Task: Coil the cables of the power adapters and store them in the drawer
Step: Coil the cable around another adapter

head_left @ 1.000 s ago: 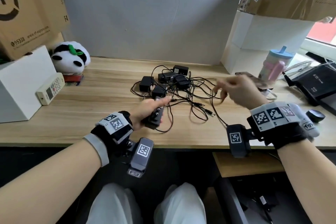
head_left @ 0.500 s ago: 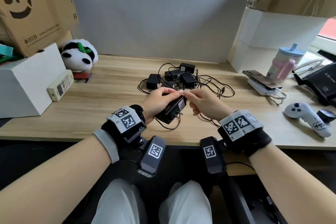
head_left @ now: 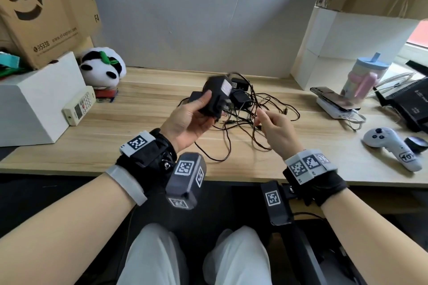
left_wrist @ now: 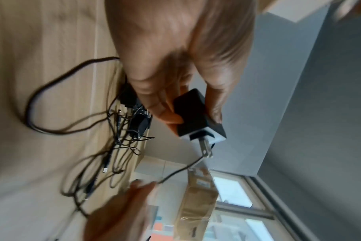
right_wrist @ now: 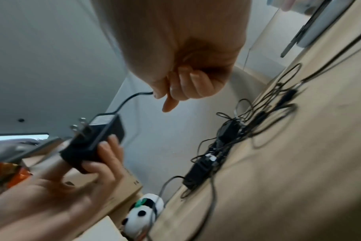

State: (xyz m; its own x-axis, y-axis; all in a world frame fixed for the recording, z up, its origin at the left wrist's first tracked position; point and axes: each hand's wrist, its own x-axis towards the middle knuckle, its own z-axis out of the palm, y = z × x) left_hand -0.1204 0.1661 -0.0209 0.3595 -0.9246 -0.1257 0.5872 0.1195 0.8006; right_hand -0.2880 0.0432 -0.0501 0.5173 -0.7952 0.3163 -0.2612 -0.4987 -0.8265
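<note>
My left hand point(head_left: 192, 118) holds a black power adapter point(head_left: 216, 96) lifted above the wooden desk point(head_left: 143, 136), fingers curled round its body point(left_wrist: 194, 115); its two plug prongs point(right_wrist: 79, 126) stick out. My right hand point(head_left: 275, 129) pinches this adapter's thin black cable point(right_wrist: 132, 97) a short way from the body point(right_wrist: 97, 140), fingers curled. The cable runs down to a loop on the desk point(head_left: 222, 155). Behind the hands lies a tangle of several more black adapters and cables point(head_left: 250, 104). No drawer shows.
A white box point(head_left: 34, 104) with a remote control point(head_left: 80, 105) and a panda plush point(head_left: 102, 67) stand at left. At right sit a phone on a stand point(head_left: 335, 102), a bottle point(head_left: 363, 81), a white controller point(head_left: 389, 143) and black devices point(head_left: 414, 106). Cardboard boxes point(head_left: 46, 7) sit higher up.
My left hand has raised the adapter off the desk and turned it upright. My right hand moved from the adapter's end out to the right along the cable.
</note>
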